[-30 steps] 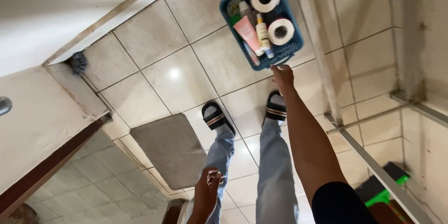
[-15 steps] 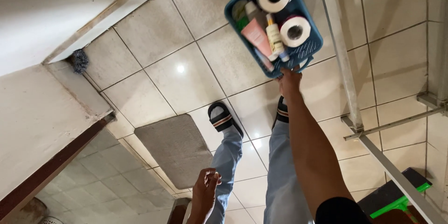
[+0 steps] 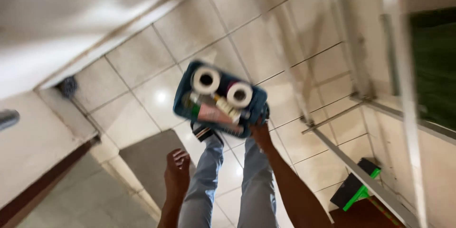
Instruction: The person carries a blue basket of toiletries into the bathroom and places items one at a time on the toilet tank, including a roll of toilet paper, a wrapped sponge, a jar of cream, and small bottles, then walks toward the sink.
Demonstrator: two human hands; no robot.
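My right hand (image 3: 260, 132) grips the near edge of a blue rectangular plastic basket (image 3: 183, 97), fingers curled tight around its rim, arm stretched out ahead of me. The basket hangs above the pale glossy floor tiles (image 3: 142, 66), just over my feet, near the middle of the scene. Inside it: two white toilet paper rolls (image 3: 206, 80) side by side along the far wall, a pink tube (image 3: 213, 112) lying nearer me, and a small pale bottle (image 3: 227, 107) between them; details blurred. My left hand (image 3: 176, 175) is low and left, empty, fingers loosely spread and slightly bent, touching nothing. Under it, my light blue jeans (image 3: 256, 185) and a black sandal with white stripes (image 3: 203, 132) just below the basket. A grey rectangular floor mat (image 3: 147, 161) lies left of my legs. A metal frame (image 3: 361, 180) runs along the right, with a black and green object (image 3: 354, 190) at its near end.
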